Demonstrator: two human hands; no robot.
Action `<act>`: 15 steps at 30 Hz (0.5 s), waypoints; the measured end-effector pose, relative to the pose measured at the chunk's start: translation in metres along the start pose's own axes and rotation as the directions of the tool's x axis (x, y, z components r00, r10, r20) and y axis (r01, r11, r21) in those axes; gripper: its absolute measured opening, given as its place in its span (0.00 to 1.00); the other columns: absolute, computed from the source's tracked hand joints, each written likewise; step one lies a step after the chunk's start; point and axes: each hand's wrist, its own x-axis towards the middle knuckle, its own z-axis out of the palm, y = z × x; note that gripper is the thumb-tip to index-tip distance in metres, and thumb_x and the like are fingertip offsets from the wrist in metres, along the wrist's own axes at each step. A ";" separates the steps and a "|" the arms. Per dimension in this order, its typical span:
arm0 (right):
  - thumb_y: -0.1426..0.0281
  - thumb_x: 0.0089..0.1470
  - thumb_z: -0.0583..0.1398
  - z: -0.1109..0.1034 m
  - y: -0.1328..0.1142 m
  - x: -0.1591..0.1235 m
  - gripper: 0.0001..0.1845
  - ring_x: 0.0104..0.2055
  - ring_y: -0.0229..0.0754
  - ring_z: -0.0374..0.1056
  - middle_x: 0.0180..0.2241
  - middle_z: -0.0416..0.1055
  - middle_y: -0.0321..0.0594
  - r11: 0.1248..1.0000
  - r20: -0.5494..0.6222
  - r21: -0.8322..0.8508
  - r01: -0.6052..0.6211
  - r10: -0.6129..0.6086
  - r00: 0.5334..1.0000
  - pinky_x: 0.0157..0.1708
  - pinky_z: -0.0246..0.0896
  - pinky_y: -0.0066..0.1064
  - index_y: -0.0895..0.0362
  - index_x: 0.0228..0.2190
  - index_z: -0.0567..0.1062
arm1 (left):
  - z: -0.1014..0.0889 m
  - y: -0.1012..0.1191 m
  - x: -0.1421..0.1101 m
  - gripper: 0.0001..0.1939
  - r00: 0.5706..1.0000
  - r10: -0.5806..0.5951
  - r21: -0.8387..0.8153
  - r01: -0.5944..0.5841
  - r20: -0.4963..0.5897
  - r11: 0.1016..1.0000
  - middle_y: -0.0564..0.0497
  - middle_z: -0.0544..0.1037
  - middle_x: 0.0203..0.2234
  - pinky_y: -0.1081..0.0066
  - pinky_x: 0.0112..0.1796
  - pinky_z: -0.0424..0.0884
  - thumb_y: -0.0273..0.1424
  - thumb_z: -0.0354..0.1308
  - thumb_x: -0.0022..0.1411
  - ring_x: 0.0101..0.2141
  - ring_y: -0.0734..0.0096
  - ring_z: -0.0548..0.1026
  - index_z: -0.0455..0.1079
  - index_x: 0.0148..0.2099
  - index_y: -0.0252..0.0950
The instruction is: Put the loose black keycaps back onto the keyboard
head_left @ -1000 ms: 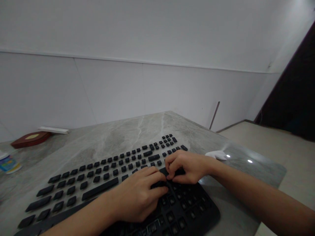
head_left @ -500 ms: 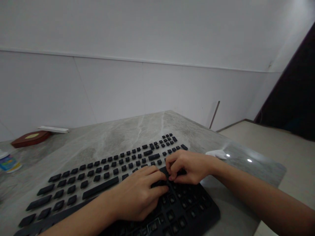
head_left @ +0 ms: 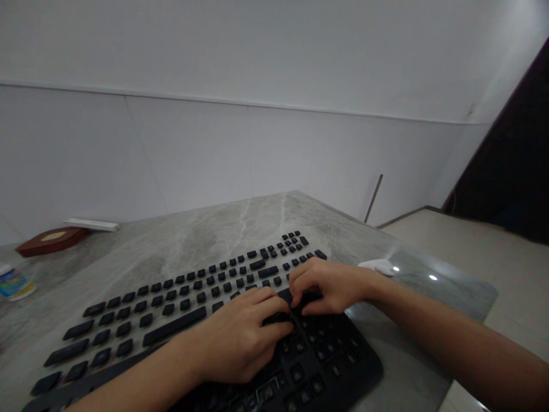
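Note:
A black keyboard base (head_left: pixel 364 366), with many of its key sockets bare, lies at the table's near edge. My left hand (head_left: pixel 246 332) rests on its upper side, thumb and index finger apart, with nothing visible between them. Close by on the right, my right hand (head_left: pixel 319 289) touches the base with bent fingers. Its thumb stands a little off the fingertips, and I see no keycap between them. Loose black keycaps lie in rows beyond the base, among them a long space bar keycap (head_left: pixel 175 327). Both hands hide part of the base.
The grey marbled table (head_left: pixel 214 229) meets a white wall. A white mouse-shaped object (head_left: pixel 377 266) lies beyond my right wrist. On the far left are a reddish-brown box (head_left: pixel 51 240), a white strip (head_left: pixel 91 224) and a colourful container (head_left: pixel 16 284).
My right thumb has moved slightly away from the fingertips, and the fingers have straightened a little. My left hand stays almost in place. The view has shifted slightly.

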 end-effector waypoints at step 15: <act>0.72 0.51 0.65 0.000 0.000 -0.003 0.04 0.28 0.33 0.63 0.29 0.70 0.35 0.999 0.006 -0.024 -0.021 0.021 1.000 0.31 0.59 0.26 0.59 0.26 0.79 | 0.001 0.000 0.001 0.15 1.000 0.016 -0.017 -0.017 -0.020 1.000 0.41 0.73 0.52 0.57 0.49 0.73 0.22 0.51 0.65 0.49 0.56 0.71 0.72 0.51 0.31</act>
